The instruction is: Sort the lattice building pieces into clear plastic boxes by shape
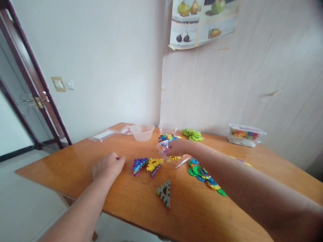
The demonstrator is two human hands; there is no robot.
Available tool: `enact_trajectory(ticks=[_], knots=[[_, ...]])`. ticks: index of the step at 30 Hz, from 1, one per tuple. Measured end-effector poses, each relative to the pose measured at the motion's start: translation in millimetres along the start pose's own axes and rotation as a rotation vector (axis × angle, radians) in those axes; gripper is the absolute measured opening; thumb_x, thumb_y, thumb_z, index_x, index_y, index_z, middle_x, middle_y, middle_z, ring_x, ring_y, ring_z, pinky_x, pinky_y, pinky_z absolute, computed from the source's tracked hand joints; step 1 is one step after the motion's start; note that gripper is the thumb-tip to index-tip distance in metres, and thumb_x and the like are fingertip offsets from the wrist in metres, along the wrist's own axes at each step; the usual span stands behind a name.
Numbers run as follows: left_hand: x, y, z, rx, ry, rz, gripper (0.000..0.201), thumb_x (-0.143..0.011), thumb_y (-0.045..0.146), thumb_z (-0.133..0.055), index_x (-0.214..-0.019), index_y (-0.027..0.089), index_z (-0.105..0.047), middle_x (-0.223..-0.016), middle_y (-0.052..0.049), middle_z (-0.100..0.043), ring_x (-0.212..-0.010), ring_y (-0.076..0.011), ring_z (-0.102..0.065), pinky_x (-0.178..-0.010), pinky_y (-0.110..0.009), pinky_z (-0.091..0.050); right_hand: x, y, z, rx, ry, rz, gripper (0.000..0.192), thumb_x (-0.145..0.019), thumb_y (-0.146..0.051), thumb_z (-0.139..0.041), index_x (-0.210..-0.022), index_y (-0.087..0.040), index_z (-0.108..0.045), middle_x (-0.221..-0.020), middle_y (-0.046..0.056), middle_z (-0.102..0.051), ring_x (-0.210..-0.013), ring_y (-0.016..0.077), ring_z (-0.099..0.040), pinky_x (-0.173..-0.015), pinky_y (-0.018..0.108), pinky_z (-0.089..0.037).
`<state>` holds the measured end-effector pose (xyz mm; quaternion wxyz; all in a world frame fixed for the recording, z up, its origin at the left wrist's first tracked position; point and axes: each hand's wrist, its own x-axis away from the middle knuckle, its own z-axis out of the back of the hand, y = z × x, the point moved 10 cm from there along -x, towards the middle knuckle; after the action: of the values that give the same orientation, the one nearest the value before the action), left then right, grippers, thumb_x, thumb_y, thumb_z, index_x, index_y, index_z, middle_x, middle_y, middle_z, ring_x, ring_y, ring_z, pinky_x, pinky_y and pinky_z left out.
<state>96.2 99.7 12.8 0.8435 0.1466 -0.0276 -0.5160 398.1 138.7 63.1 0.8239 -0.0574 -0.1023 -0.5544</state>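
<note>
My left hand (109, 166) rests on the table at the left with its fingers curled in and the thumb beside them; nothing shows in it. My right hand (181, 147) reaches to a clear plastic box (179, 164), its fingers bent down inside the rim and partly hidden. What they grip cannot be made out. A yellow triangular piece (174, 158) shows through the box. Between the hands stand a purple and blue stack of notched triangles (140, 163) and a yellow and purple one (154, 164). Closer to me lies a grey notched triangle stack (165, 193).
Colourful notched discs (199, 170) lie under my right forearm. Behind are a translucent bowl (142, 131), clear lids (103, 134), blue and yellow pieces (168, 136), a green pile (192, 134) and a filled box (246, 133). The wooden table's (133, 208) front edge is near me.
</note>
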Motion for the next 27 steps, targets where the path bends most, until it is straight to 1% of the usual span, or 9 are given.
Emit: enact_trajectory(ticks=[2, 4, 8, 11, 15, 19, 23, 25, 27], knots=[[-0.4, -0.1, -0.1, 0.004, -0.002, 0.0, 0.043, -0.082, 0.057, -0.037, -0.097, 0.029, -0.067, -0.102, -0.012, -0.072, -0.095, -0.0355, -0.066, -0.078, -0.048, -0.047, 0.7, -1.0, 0.9, 0.028, -0.006, 0.012, 0.043, -0.083, -0.052, -0.055, -0.096, -0.016, -0.074, -0.093, 0.01, -0.075, -0.076, 0.0215, -0.069, -0.064, 0.028, -0.049], [-0.9, -0.8, -0.5, 0.005, -0.001, 0.004, 0.044, -0.082, 0.057, -0.037, -0.097, 0.029, -0.067, -0.101, -0.012, -0.072, -0.094, -0.0357, -0.066, -0.078, -0.049, -0.047, 1.3, -1.8, 3.6, 0.065, 0.001, 0.026, 0.043, -0.086, -0.05, -0.053, -0.097, -0.014, -0.075, -0.097, 0.012, -0.075, -0.081, 0.0234, -0.07, -0.067, 0.029, -0.05], [-2.6, -1.5, -1.5, 0.007, 0.009, -0.001, 0.043, -0.082, 0.058, -0.038, -0.095, 0.03, -0.067, -0.1, -0.011, -0.072, -0.094, -0.036, -0.066, -0.078, -0.049, -0.046, 3.2, -0.9, 7.8, 0.154, 0.02, 0.053, 0.034, -0.088, -0.032, -0.051, -0.102, -0.012, -0.075, -0.108, 0.017, -0.072, -0.096, 0.0291, -0.067, -0.074, 0.033, -0.049], [-4.3, -2.7, -3.7, 0.009, 0.005, 0.002, 0.043, -0.082, 0.059, -0.038, -0.094, 0.03, -0.067, -0.1, -0.011, -0.072, -0.094, -0.036, -0.066, -0.078, -0.049, -0.046, 6.2, -1.5, 2.7, 0.187, 0.002, 0.092, 0.031, -0.086, -0.022, -0.051, -0.104, -0.016, -0.076, -0.107, 0.013, -0.074, -0.095, 0.0271, -0.068, -0.073, 0.032, -0.048], [-6.3, -4.0, -4.7, 0.015, 0.011, 0.005, 0.044, -0.082, 0.059, -0.038, -0.095, 0.03, -0.067, -0.1, -0.011, -0.072, -0.094, -0.036, -0.066, -0.078, -0.05, -0.046, 9.6, -4.7, -8.0, 0.194, -0.014, 0.145, 0.03, -0.086, -0.022, -0.054, -0.106, -0.024, -0.076, -0.107, 0.007, -0.074, -0.097, 0.0237, -0.068, -0.077, 0.029, -0.047], [-3.9, -1.9, -2.5, 0.015, 0.006, 0.002, 0.043, -0.082, 0.059, -0.039, -0.095, 0.03, -0.067, -0.102, -0.011, -0.072, -0.095, -0.0357, -0.065, -0.078, -0.049, -0.046, 11.7, -4.6, -11.7, 0.198, -0.005, 0.152, 0.029, -0.083, -0.019, -0.057, -0.103, -0.025, -0.077, -0.104, 0.005, -0.075, -0.095, 0.0219, -0.068, -0.078, 0.028, -0.046], [2.2, 1.1, 3.2, 0.0, 0.002, 0.011, 0.041, -0.082, 0.056, -0.039, -0.094, 0.029, -0.067, -0.102, -0.012, -0.072, -0.096, -0.0354, -0.066, -0.078, -0.048, -0.046, 17.7, -4.1, -1.3, 0.198, 0.042, 0.135, 0.03, -0.085, -0.022, -0.053, -0.103, -0.024, -0.077, -0.105, 0.007, -0.075, -0.094, 0.0233, -0.068, -0.073, 0.028, -0.046], [3.9, 2.5, 4.7, -0.003, 0.002, 0.008, 0.04, -0.081, 0.056, -0.04, -0.093, 0.028, -0.067, -0.101, -0.012, -0.072, -0.096, -0.0358, -0.066, -0.077, -0.048, -0.046, 22.1, -6.1, 10.1, 0.177, 0.113, 0.119, 0.033, -0.088, -0.029, -0.05, -0.11, -0.025, -0.074, -0.109, 0.007, -0.074, -0.095, 0.0243, -0.067, -0.071, 0.029, -0.046], [3.9, 2.8, 4.6, -0.003, 0.006, 0.001, 0.04, -0.081, 0.055, -0.041, -0.093, 0.028, -0.067, -0.1, -0.012, -0.072, -0.095, -0.0362, -0.066, -0.076, -0.048, -0.047, 27.9, -16.4, 22.9, 0.128, 0.214, 0.16, 0.035, -0.09, -0.033, -0.048, -0.115, -0.027, -0.071, -0.11, 0.006, -0.073, -0.096, 0.0232, -0.067, -0.071, 0.029, -0.046]])
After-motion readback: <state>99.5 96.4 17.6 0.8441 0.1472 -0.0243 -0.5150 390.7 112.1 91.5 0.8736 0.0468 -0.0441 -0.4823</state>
